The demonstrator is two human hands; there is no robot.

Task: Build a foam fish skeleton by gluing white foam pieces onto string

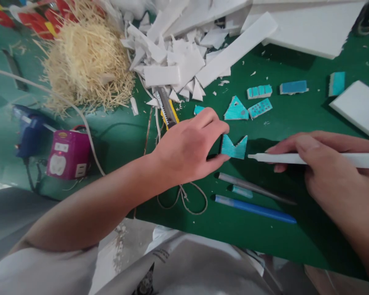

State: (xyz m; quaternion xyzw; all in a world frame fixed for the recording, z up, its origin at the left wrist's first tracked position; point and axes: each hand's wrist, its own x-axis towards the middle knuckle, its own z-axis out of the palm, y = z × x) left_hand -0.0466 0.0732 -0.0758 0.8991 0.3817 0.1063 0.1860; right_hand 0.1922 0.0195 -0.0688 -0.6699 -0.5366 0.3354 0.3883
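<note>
My left hand (193, 141) pinches a small teal-coloured foam piece (234, 148) with a V-shaped notch in its top edge. In my right hand (326, 164) is a white marker pen (283, 158), held almost level, its tip pointing left and close to the foam piece's right side. Beyond the left hand lie a teal triangle (235, 110) with holes, a striped teal block (259, 91) and a dotted teal block (260, 108). Below the hands rest a grey pen (255, 187), a small teal cap (242, 191) and a blue marker (258, 209).
White foam scraps (184, 57) pile up at the back beside wood-straw (89, 61). A yellow utility knife (167, 108) lies left of the left hand. A purple power socket (69, 154) and blue glue gun (30, 127) are at the left; a white foam slab (361, 107) is at the right.
</note>
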